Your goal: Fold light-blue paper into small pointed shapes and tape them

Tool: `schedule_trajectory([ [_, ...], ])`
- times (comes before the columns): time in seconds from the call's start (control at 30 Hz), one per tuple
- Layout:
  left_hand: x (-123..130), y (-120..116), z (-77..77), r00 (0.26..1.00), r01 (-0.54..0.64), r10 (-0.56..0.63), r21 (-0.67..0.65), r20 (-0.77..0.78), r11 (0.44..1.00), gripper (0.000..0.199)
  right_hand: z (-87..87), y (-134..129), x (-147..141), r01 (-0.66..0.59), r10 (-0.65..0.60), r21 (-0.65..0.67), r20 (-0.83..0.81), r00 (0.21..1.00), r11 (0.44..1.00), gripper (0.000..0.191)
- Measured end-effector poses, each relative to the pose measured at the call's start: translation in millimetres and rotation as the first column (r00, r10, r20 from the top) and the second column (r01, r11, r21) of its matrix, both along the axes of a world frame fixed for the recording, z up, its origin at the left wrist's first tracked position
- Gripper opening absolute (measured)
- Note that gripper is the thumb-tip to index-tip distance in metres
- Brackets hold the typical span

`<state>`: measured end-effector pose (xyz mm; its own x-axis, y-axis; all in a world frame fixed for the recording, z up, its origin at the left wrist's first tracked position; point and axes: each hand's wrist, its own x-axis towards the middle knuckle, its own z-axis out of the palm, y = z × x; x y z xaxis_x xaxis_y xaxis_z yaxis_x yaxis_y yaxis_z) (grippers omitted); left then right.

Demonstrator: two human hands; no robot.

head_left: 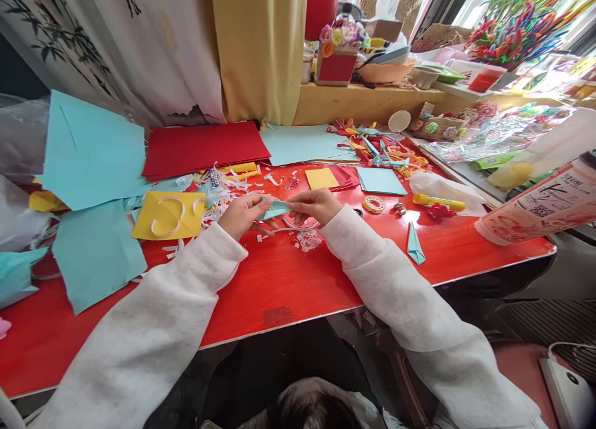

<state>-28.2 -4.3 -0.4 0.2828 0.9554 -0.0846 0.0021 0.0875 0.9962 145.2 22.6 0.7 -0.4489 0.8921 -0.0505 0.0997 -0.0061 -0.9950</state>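
Between my two hands, a small folded piece of light blue paper (275, 210) is held just above the red table (279, 280). My left hand (243, 216) pinches its left end, while my right hand (315, 205) grips the right end with thumb and fingers. Under the hands lies a roll of white tape (302, 224), partly covered by my right fingers, with white paper scraps (311, 240) beside it. To the right, a finished-looking folded blue paper piece (415, 244) with a pointed tip rests on the table.
Stacks of blue squares (382, 180), yellow squares (321, 179) and red sheets (205, 149) lie behind my hands. Large blue sheets (95, 149) and a yellow paper (170, 215) sit left. At right are a yellow glue stick (438, 202), a yellow tape roll (374, 204) and a tilted cup (540, 196).
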Motion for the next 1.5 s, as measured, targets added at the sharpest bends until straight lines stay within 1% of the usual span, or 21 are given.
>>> schedule_trajectory([
  [0.1, -1.8, 1.8, -2.1, 0.999, -0.054, 0.054, -0.012, 0.006, 0.998, 0.019, -1.0, -0.7, 0.0, -0.005, 0.005, 0.051, 0.012, 1.0, 0.999, 0.027],
  [0.2, -1.8, 1.7, -0.5, 0.997, -0.075, 0.075, -0.055, 0.01, 0.996, 0.016, -2.8, -1.3, 0.7, -0.035, 0.029, 0.14, 0.049, 0.998, 0.989, 0.025],
  [0.3, -1.2, 0.0, 4.0, 0.997, -0.074, 0.077, -0.108, 0.022, 0.991, 0.02, -3.8, -0.9, 1.7, -0.03, 0.014, 0.205, 0.079, 0.997, 0.978, 0.023],
  [0.37, -2.2, -0.6, 5.8, 0.998, -0.054, 0.059, -0.138, 0.031, 0.989, 0.024, -3.8, -0.4, 2.2, -0.029, 0.01, 0.217, 0.088, 0.996, 0.976, 0.022],
  [0.47, -5.9, 0.6, 4.9, 0.999, -0.006, 0.014, -0.154, 0.049, 0.988, 0.031, -3.5, 0.0, 2.9, -0.033, 0.022, 0.182, 0.065, 0.998, 0.983, 0.024],
  [0.63, -9.6, 2.3, 3.0, 0.997, 0.005, 0.01, -0.178, 0.08, 0.984, 0.027, -1.3, 0.5, 5.6, -0.086, 0.086, 0.034, -0.016, 0.996, 0.996, 0.033],
  [0.7, -9.0, 1.6, 4.3, 0.995, -0.004, 0.024, -0.203, 0.094, 0.979, 0.026, 0.4, 0.2, 5.8, -0.095, 0.093, -0.02, -0.053, 0.994, 0.995, 0.032],
  [0.77, -8.1, 0.5, 5.6, 0.994, -0.012, 0.037, -0.23, 0.102, 0.973, 0.026, 2.2, -1.1, 4.5, -0.066, 0.062, -0.054, -0.073, 0.995, 0.996, 0.027],
  [0.83, -7.7, -0.4, 6.2, 0.993, -0.004, 0.032, -0.239, 0.112, 0.971, 0.026, 3.4, -3.0, 2.0, -0.015, 0.011, -0.052, -0.071, 0.997, 0.999, 0.022],
  [0.97, -7.5, -1.3, 6.3, 0.992, 0.024, 0.003, -0.208, 0.128, 0.978, 0.028, 3.2, -6.2, -2.1, 0.071, -0.07, 0.022, -0.053, 0.996, 0.997, 0.015],
  [1.1, -4.1, -2.6, 8.4, 0.992, 0.008, 0.015, -0.181, 0.124, 0.983, 0.029, 2.1, -6.9, -2.3, 0.097, -0.094, 0.09, -0.03, 0.995, 0.991, 0.014],
  [1.2, 0.5, -3.6, 9.1, 0.996, -0.018, 0.031, -0.138, 0.087, 0.99, 0.029, 1.9, -6.9, -2.3, 0.105, -0.105, 0.109, -0.01, 0.994, 0.988, 0.015],
  [1.27, 2.5, -3.6, 7.9, 0.996, -0.06, 0.065, -0.097, 0.054, 0.993, 0.029, 1.9, -6.6, -2.4, 0.092, -0.091, 0.105, -0.017, 0.996, 0.99, 0.014],
  [1.33, 2.5, -2.7, 5.7, 0.995, -0.096, 0.098, -0.068, 0.032, 0.993, 0.028, 1.9, -5.5, -1.9, 0.051, -0.048, 0.075, -0.036, 0.998, 0.996, 0.013],
  [1.43, -0.7, -0.3, 2.8, 0.992, -0.12, 0.121, -0.055, 0.025, 0.991, 0.025, 2.5, -3.4, 0.6, -0.052, 0.049, -0.037, -0.093, 0.995, 0.998, 0.016],
  [1.5, -3.4, 1.1, 1.8, 0.993, -0.113, 0.115, -0.067, 0.029, 0.991, 0.024, 3.1, -2.5, 2.7, -0.115, 0.098, -0.124, -0.137, 0.986, 0.986, 0.022],
])
